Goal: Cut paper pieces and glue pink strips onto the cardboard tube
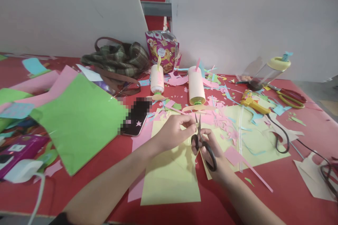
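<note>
Red tabletop (290,190), littered with coloured paper offcuts. Right hand (211,151) is closed through the black loops of a pair of scissors (202,144); blades point up and away from the person, tips near the left fingertips. Left hand (174,130) is pinched shut, thumb against forefinger, right at the blades; what it pinches is too small to make out, possibly a paper scrap. Both hands hover over a pale yellow sheet (169,179) lying flat at the near edge, with a pink sheet (137,190) partly beneath it.

Left of the hands: a large green sheet (79,119), raised off the table, overlapping pink paper behind it. A phone (137,116) lies just beside the green sheet's right edge, a small pink star on its lower end. A purple box (21,149) and a white charger block (23,170) sit at the near left.

Behind the hands: two cream cylinders, the smaller one (157,79) and the larger one (196,85), lying apart, green caps toward the person. A plaid bag (116,59) and a snack packet (162,51) rest against the white wall.

Right: a yellow glue gun (252,102) with black cord, red-and-yellow scissors (290,96), and a clear bottle with yellow lid (269,70), tilted.
</note>
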Motion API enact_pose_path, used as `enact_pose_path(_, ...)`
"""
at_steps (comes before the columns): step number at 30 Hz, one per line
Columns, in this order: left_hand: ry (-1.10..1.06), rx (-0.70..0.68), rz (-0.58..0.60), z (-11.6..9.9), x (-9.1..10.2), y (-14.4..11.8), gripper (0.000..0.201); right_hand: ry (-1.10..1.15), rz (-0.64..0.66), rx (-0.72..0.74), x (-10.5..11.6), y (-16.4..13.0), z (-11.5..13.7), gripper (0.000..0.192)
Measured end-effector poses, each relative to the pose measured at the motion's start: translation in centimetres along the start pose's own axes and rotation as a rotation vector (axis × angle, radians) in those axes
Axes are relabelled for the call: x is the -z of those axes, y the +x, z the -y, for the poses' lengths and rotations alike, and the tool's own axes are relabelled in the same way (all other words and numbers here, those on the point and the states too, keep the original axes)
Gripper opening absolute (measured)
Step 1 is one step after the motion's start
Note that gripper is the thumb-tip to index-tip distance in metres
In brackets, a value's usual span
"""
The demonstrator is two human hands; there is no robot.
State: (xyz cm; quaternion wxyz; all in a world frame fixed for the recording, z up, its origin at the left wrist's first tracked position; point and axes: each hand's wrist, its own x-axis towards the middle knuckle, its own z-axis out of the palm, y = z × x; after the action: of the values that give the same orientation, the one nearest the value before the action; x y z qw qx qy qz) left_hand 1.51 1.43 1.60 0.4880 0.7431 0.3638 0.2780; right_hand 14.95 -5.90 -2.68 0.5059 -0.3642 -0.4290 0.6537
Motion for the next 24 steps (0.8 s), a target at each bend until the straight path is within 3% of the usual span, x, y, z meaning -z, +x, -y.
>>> enact_pose_path(15, 0.198, 0.044, 0.181, -0.1, 2.6, 0.3, 0.016, -0.005, 0.057, -0.078, -0.2, 0.1, 0.1, 0.030)
enact_pose_path(24, 0.199, 0.045, 0.191, -0.4, 2.8, 0.2, 0.016, 0.007, -0.094, -0.090, -0.1, 0.4, -0.5, 0.033)
